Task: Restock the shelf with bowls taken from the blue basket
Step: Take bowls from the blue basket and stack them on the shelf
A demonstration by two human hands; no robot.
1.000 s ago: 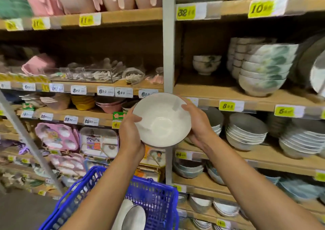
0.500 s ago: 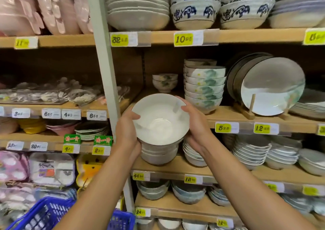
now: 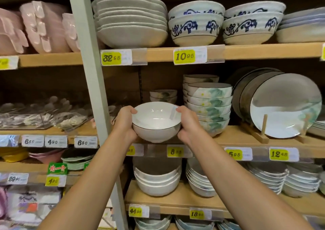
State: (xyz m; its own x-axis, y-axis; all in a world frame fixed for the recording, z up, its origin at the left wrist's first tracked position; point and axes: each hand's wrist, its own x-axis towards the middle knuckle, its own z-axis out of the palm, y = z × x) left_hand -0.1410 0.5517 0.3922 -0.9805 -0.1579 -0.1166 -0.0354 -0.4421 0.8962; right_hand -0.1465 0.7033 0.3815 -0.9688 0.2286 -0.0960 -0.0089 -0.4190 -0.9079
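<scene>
Firmly, the left hand (image 3: 124,124) and right hand (image 3: 189,124) clamp the white bowl (image 3: 156,134) at its nine and three o'clock, just over the shelf (image 3: 237,134) front edge; being glazed, rigid, probably slippery and chippable, it suits this two-sided rim-and-wall hold.

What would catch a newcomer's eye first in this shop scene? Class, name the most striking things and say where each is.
First, the white bowl held between the left hand and right hand at the centre, before the middle shelf. Next, the big plate propped on a wooden stand at the right, and the blue-patterned bowls on the top shelf.
</scene>
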